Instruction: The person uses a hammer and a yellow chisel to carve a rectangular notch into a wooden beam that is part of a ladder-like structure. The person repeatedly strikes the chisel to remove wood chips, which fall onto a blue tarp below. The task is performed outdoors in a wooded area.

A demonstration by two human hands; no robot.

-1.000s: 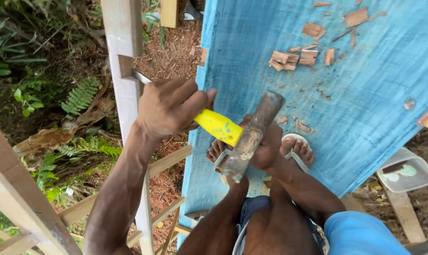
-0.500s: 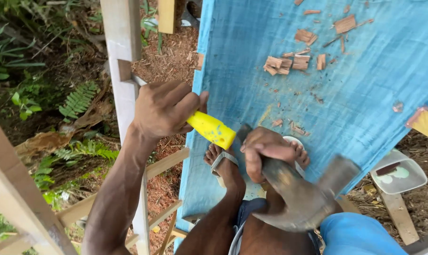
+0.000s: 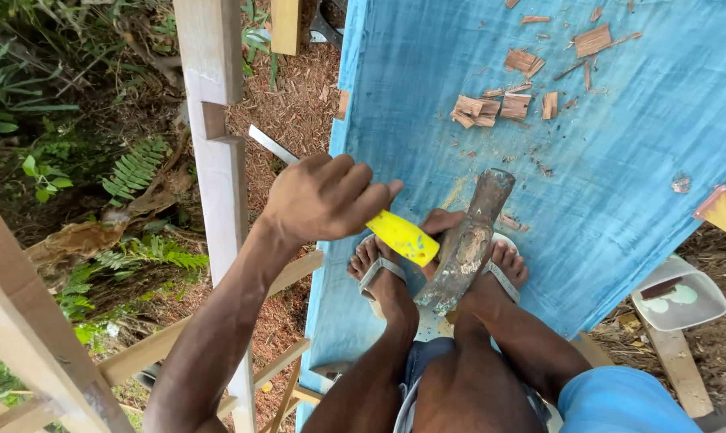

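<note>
My left hand is closed around a chisel with a yellow handle. Its metal blade runs up-left to a notched white wooden post. My right hand grips a worn grey hammer and is mostly hidden behind it. The hammer's lower end sits against the butt of the yellow handle. Both hands are above my sandalled feet, which stand on a blue-painted board.
Wood chips lie scattered on the blue board. A white tub sits on the ground at the right, beside a plank. Ferns and leaf litter fill the left side. Timber framing crosses the lower left.
The hammer swung back toward me and my right hand rose with it, then it came down onto the yellow chisel handle. My left hand stayed on the chisel.
</note>
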